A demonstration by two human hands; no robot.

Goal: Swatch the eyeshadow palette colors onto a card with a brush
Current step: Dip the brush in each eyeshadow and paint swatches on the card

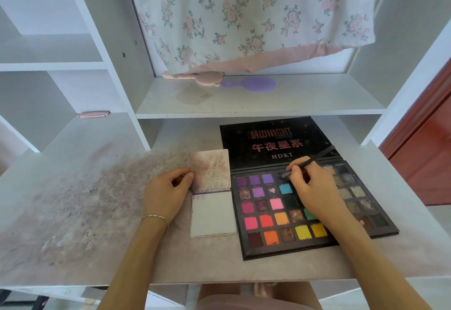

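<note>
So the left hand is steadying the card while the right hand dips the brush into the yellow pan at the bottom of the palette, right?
Not quite. The head view shows the brush tip at the palette's top row, just above the blue pan, not in a yellow pan. The rest holds: the left hand steadies the card and the right hand holds the brush.
</note>
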